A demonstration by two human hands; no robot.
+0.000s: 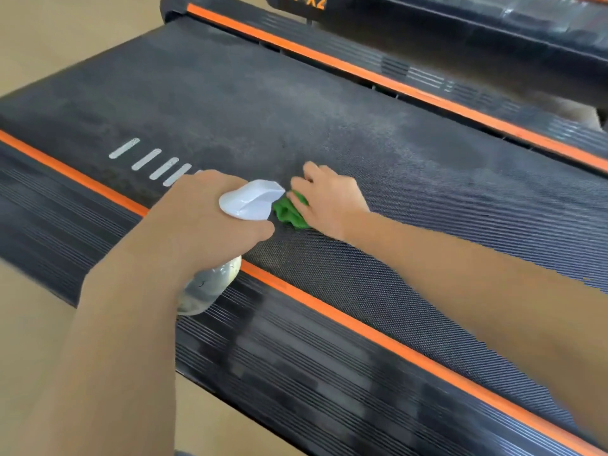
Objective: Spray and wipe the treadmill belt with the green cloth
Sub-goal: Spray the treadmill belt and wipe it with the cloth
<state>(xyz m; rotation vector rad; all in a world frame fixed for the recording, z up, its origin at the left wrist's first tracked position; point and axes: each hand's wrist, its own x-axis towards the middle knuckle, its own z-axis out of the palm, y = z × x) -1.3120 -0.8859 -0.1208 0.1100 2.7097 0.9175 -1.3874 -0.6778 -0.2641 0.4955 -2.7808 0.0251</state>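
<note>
Both hands work over the treadmill belt. Left hand grips the neck of a spray bottle — its white nozzle head pointing toward the belt's middle, its clear body over the near orange stripe. Right hand presses the crumpled green cloth onto the belt, fingers curled over it — just beside the nozzle.

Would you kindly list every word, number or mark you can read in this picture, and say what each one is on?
"X2", in orange, on the dark treadmill frame at the top edge; the characters before it are cut off and blurred.
Four white stripes on the belt: marks only, no lettering.
Spray bottle: no readable label.
</note>
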